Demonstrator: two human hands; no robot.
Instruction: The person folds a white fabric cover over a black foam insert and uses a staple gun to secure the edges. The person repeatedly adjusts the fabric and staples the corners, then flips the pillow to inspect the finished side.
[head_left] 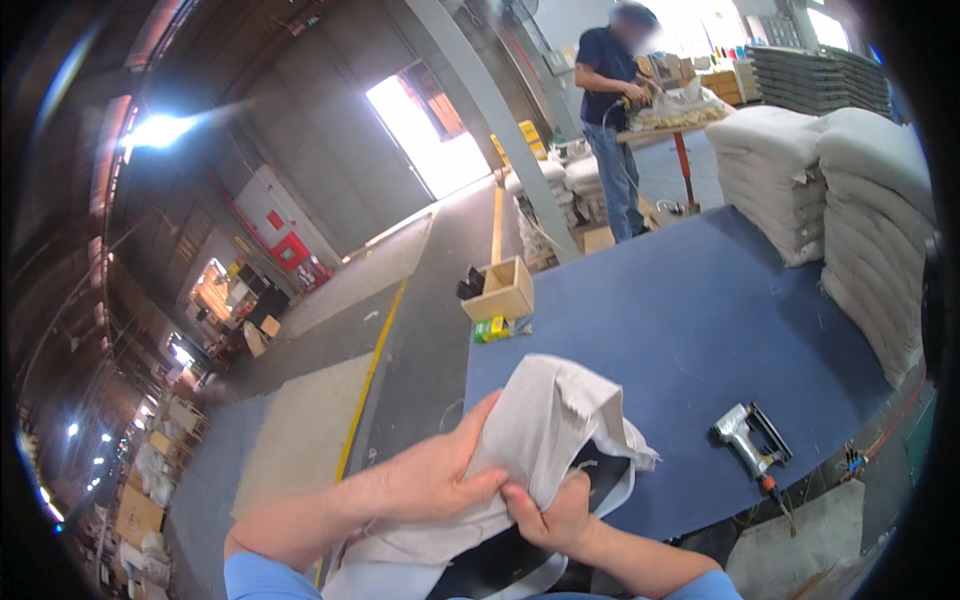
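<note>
Both my hands work on a light beige fabric cover [545,410] that is bunched over a dark panel [490,560] with a pale, padded-looking edge. My left hand [465,460] is closed on the cloth from the left, its thumb pressed onto the folds. From the right, my right hand [555,512] pinches the cloth near the panel, thumb toward my left hand. The cloth's frayed edge hangs to the right of my fingers. The panel lies tilted close to my body, its upper part hidden under the fabric. A silver staple gun [750,440] rests on the blue table, beyond my right hand.
The blue-topped table [650,300] carries stacks of beige upholstered cushions [775,180] at the far right. On its far left corner stand a wooden box [503,290] and a small green-yellow packet [492,329]. A co-worker [610,110] stands at another table behind. A hose trails from the staple gun.
</note>
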